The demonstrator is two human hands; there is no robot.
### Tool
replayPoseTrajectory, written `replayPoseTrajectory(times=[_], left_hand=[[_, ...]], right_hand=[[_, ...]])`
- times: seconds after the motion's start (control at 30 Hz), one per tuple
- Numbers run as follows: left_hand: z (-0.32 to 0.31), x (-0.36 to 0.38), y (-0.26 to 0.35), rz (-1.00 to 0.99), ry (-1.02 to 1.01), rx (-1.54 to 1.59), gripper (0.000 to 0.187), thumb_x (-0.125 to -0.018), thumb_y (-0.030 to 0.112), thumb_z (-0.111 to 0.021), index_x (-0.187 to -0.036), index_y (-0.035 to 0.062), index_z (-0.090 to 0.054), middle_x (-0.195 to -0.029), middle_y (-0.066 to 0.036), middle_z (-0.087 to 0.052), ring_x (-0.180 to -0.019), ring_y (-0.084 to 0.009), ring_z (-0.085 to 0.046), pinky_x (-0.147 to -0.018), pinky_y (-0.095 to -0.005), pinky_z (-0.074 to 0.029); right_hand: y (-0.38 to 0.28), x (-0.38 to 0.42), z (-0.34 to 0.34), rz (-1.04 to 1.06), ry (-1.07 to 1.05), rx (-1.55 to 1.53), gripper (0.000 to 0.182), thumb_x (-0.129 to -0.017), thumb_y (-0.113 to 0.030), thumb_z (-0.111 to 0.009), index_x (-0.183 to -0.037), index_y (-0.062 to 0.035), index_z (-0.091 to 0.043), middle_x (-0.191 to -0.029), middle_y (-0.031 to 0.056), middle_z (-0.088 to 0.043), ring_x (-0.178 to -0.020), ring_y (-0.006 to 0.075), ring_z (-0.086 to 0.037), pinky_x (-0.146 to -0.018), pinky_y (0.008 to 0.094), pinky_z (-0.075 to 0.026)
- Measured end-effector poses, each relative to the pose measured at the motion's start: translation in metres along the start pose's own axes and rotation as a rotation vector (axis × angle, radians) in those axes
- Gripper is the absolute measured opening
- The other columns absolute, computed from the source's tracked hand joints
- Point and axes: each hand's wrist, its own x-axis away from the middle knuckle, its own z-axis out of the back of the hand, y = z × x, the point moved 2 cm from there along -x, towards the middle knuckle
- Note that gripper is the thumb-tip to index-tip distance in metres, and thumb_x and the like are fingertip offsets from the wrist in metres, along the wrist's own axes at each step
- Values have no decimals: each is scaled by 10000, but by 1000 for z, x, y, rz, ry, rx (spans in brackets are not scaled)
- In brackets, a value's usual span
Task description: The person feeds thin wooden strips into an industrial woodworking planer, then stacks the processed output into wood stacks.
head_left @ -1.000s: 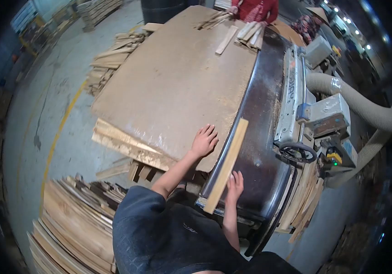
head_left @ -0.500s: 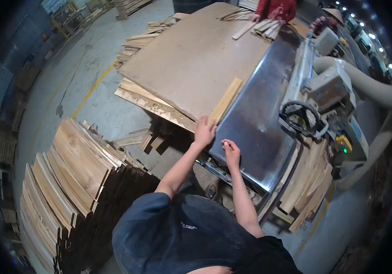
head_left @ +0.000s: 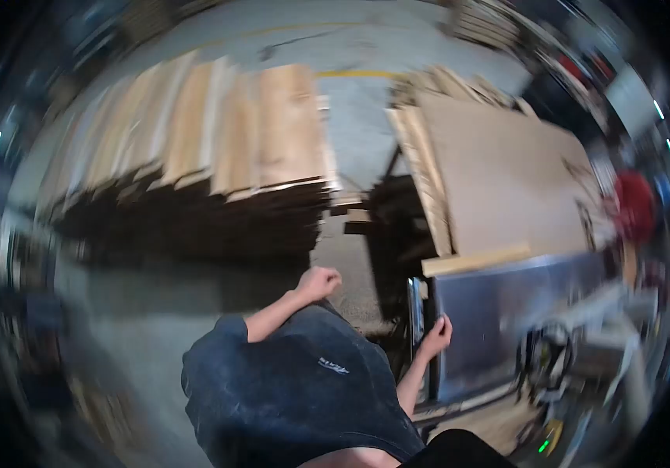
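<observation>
My left hand [head_left: 320, 282] hangs in front of my body with its fingers curled in, and nothing shows in it. It is over the floor gap between the plank stack [head_left: 296, 125] and the sheet-topped table. My right hand [head_left: 436, 335] is at the near end of the shiny metal machine bed [head_left: 483, 327], its fingers drawn together and no object visible in them. A narrow wood strip [head_left: 475, 260] lies along the border between the metal bed and the brown sheet [head_left: 499, 164], apart from both hands.
Many boards lie side by side on the tall stack at left. More wood pieces [head_left: 444, 82] lie along the sheet's far edge. A machine with a handwheel [head_left: 549, 351] stands at right. A person in red [head_left: 633, 207] is beyond the bed. Motion blurs the view.
The view has swung left toward the plank stack. My left hand has come off the wood strip and moved back near my body. The strip stays beside the metal bed.
</observation>
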Motion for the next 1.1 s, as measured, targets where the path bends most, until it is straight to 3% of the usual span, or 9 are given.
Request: replayPoseTrajectory(times=[0.17,0.27,0.33,0.6,0.77,0.83,0.9,0.93,1.1], left_hand=[[80,37,-57,547,864,726,461,-1006,414,-477,-1014,-9,-660,-578,-50,-608,-489,-144,-579,-523,-293,-474],[137,54,-68,641,1061,1157,620,-967,575,-463,-1164,7,-615,-730,-83,-655,-627,-144,-621,-576,-286,-496],[172,55,-65,718,1173,1330,799,-901,690,-475,-1353,31,-464,-1078,-155,-632,-966,-187,-626,-705,-315,-525],[208,1,-81,559,661,1460,1169,-765,873,-405,-1545,122,35,-1534,-193,-228,-1381,-331,-322,-963,-460,-465],[195,-18,-52,681,291,1528,1309,-807,568,-714,-1438,49,310,-1499,-276,-229,-1356,-355,-388,-1010,-521,-448],[188,-32,-66,801,235,1576,1218,-827,527,-718,-1492,28,173,-1500,-261,-234,-1357,-351,-386,-1018,-532,-439],[173,-45,-82,583,101,1700,1095,-821,508,-733,-1514,9,-48,-1507,-244,-228,-1374,-358,-355,-1047,-541,-409],[178,-47,-69,597,222,1677,926,-843,492,-714,-1469,3,-238,-1489,-208,-291,-1391,-353,-321,-1092,-536,-364],[167,-47,-69,522,305,1862,589,-976,407,-546,-1420,68,-358,-1477,-96,-386,-1371,-278,-350,-1164,-480,-272]], right_hand=[[-38,10,-47,200,-174,90,218,-946,-133,-609,-1073,40,-650,-1090,139,-661,-1013,240,-609,-913,350,-474],[-68,16,-111,265,-436,0,217,-941,-130,-618,-1076,38,-640,-1138,130,-651,-1064,247,-596,-971,351,-443],[-117,26,-168,345,-600,-35,244,-948,-144,-611,-1111,37,-632,-1171,132,-642,-1104,249,-586,-999,347,-427],[-244,13,-370,-91,-983,-393,559,-1005,-410,-486,-1386,-1,-468,-1338,110,-549,-1247,204,-493,-1062,331,-366],[-263,2,-433,-309,-1276,-424,615,-969,-392,-564,-1426,-12,-404,-1368,107,-499,-1248,187,-469,-1060,323,-347],[-283,6,-431,-278,-1219,-195,769,-916,-453,-619,-1466,-6,-321,-1412,140,-454,-1290,221,-440,-1078,333,-331],[-265,-4,-434,-227,-1128,-38,934,-849,-494,-675,-1476,48,-245,-1489,205,-343,-1361,277,-370,-1108,354,-302],[-260,-5,-435,-230,-1131,-46,920,-850,-480,-677,-1470,55,-256,-1473,212,-366,-1342,271,-393,-1102,352,-314],[-254,-17,-449,-158,-1365,-58,721,-850,-395,-713,-1379,15,-445,-1183,120,-634,-1015,169,-612,-888,306,-486]])
